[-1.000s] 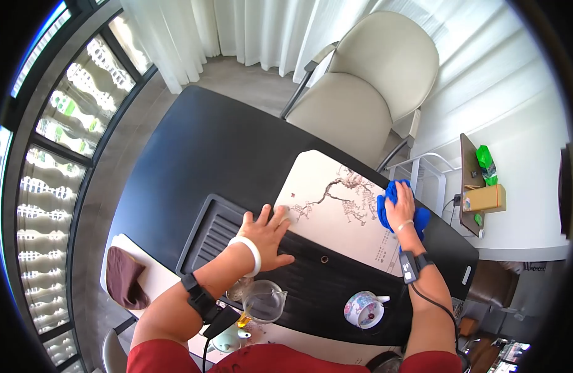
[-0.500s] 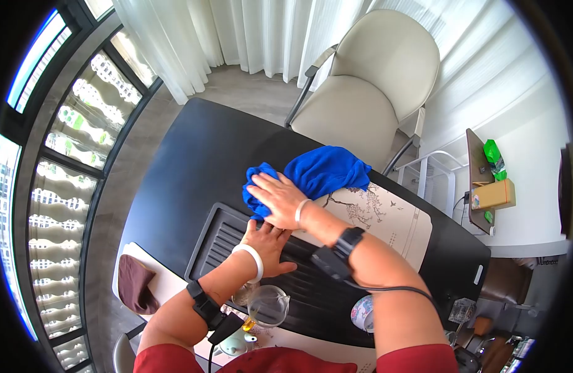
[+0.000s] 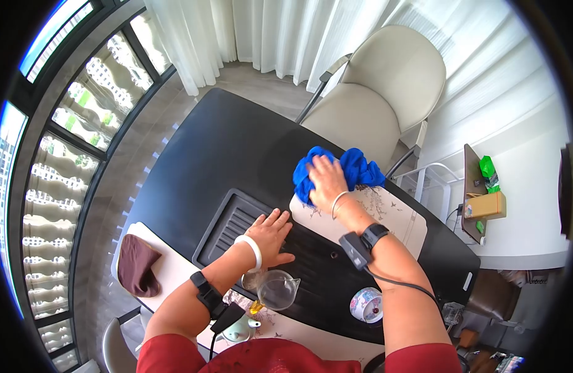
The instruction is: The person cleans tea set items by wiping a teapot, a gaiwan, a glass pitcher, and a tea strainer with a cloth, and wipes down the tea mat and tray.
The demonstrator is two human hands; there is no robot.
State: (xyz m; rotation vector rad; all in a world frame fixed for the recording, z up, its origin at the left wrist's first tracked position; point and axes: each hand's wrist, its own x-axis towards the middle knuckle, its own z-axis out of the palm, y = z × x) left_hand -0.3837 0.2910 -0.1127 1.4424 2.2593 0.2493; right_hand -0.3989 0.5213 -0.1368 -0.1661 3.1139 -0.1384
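Note:
My right hand point(image 3: 328, 181) presses on a bunched blue cloth point(image 3: 364, 169), its fingers curled over the fabric. The cloth lies across the far edge of a pale mat with a printed tree branch point(image 3: 392, 217). My left hand point(image 3: 271, 237) rests flat with fingers stretched, on the black ribbed tray point(image 3: 219, 225), and holds nothing. Just below the left wrist stands a clear glass pitcher point(image 3: 279, 291). A pale green teapot point(image 3: 238, 330) sits nearer my body, partly behind a cable and wrist device. A patterned round cup or jar point(image 3: 366, 305) is beside my right forearm.
The black table point(image 3: 230, 137) spans the middle. A folded brown cloth point(image 3: 137, 266) lies on a pale mat at the left edge. A beige armchair point(image 3: 361, 115) stands at the far side, before white curtains point(image 3: 280, 37). A small box point(image 3: 486, 204) sits on a shelf at right.
My right hand has moved away and rightward with the blue cloth, bunching it together and uncovering the mat's near corner. My left hand stays on the tray. The view has shifted slightly.

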